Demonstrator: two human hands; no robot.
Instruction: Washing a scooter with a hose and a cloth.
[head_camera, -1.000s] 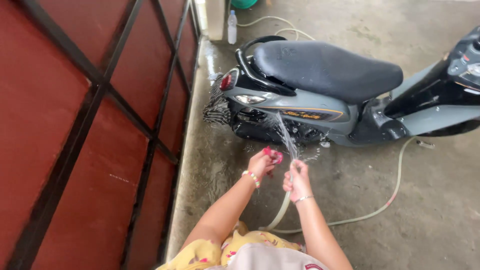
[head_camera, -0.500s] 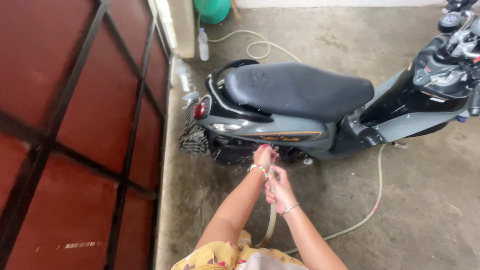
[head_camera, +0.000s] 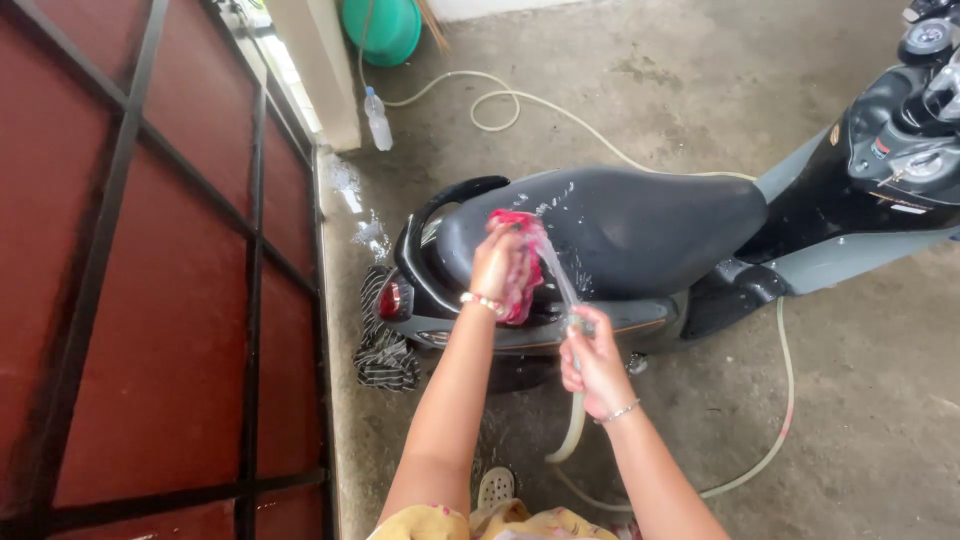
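1. Left hand (head_camera: 500, 268) clenched around a pink cloth (head_camera: 522, 262), held up over the rear of the scooter seat (head_camera: 640, 228).
2. Right hand (head_camera: 595, 362) gripping the pale hose (head_camera: 572, 430) near its end, thumb seemingly at the mouth, jet aimed up onto the cloth; droplets spattered on the seat.
3. Step in hand, by the look of it: wetting or rinsing the cloth over the grey scooter (head_camera: 800, 262).
4. Next move likely calls for lowering the soaked cloth flat onto the seat, with the jet turned away from the handlebar (head_camera: 925, 60).
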